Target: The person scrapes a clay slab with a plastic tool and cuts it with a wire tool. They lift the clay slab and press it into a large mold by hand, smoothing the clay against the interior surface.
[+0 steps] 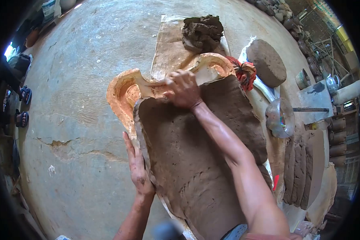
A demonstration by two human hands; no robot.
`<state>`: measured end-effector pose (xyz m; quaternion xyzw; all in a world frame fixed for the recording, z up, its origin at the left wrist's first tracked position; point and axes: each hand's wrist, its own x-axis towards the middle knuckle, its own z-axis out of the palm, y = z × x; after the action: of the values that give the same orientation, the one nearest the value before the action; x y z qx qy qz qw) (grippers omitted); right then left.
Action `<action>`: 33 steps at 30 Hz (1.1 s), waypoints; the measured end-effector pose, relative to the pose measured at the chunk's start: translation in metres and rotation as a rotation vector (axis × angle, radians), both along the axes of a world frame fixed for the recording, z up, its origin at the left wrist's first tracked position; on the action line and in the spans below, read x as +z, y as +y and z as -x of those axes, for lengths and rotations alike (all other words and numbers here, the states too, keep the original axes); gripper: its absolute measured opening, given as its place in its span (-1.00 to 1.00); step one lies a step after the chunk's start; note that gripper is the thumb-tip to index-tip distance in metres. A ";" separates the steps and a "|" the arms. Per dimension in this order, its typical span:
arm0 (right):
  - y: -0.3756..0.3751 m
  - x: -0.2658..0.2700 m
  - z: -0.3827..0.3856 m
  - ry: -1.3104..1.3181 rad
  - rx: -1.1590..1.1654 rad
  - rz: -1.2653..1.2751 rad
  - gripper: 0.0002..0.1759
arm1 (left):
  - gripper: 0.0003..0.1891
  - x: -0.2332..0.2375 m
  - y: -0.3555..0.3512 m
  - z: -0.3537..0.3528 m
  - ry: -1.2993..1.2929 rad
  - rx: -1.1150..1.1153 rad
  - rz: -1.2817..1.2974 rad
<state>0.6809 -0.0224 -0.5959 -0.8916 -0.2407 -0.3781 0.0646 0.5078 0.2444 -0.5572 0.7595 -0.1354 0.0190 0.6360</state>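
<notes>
A large dark slab of wet clay lies over an orange-brown mould with two curled ends at its far side. My right hand is at the slab's far edge, fingers curled down over the mould's middle rim. What sits under those fingers is hidden. Along the left side, my left hand rests with its fingers stretched out flat against the edge of slab and mould.
A rough clay lump sits on a cloth beyond the mould. To the right are a red cloth bundle, a round clay disc, a clear bowl-like piece and stacked clay slabs. Sandals show at far left.
</notes>
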 end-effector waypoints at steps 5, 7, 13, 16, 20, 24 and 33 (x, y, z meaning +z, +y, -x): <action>-0.020 -0.020 -0.013 0.063 -0.077 0.121 -0.29 | -0.34 0.016 -0.009 0.002 0.231 0.081 0.309; -0.007 -0.017 -0.012 0.043 -0.049 0.103 -0.27 | -0.34 0.012 -0.010 0.000 0.263 0.084 0.365; 0.024 -0.033 -0.004 0.164 -0.180 -0.192 -0.22 | -0.32 0.020 -0.010 0.000 0.321 0.122 0.364; 0.025 -0.026 -0.018 0.120 -0.128 -0.355 -0.28 | -0.32 0.018 -0.015 0.000 0.310 0.135 0.323; 0.066 -0.033 -0.018 -0.177 -0.037 -0.641 -0.31 | -0.33 0.023 -0.011 -0.001 0.314 0.138 0.274; 0.082 -0.018 -0.004 0.216 -0.058 -0.689 -0.14 | -0.33 0.018 -0.014 0.001 0.364 0.142 0.376; 0.116 0.013 -0.017 -0.032 0.073 -0.908 -0.14 | -0.32 0.012 -0.015 -0.002 0.345 0.119 0.421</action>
<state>0.6979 0.0935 -0.5833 -0.7580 -0.0825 -0.4565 0.4586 0.5098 0.2291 -0.5452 0.6092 0.0266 -0.0455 0.7913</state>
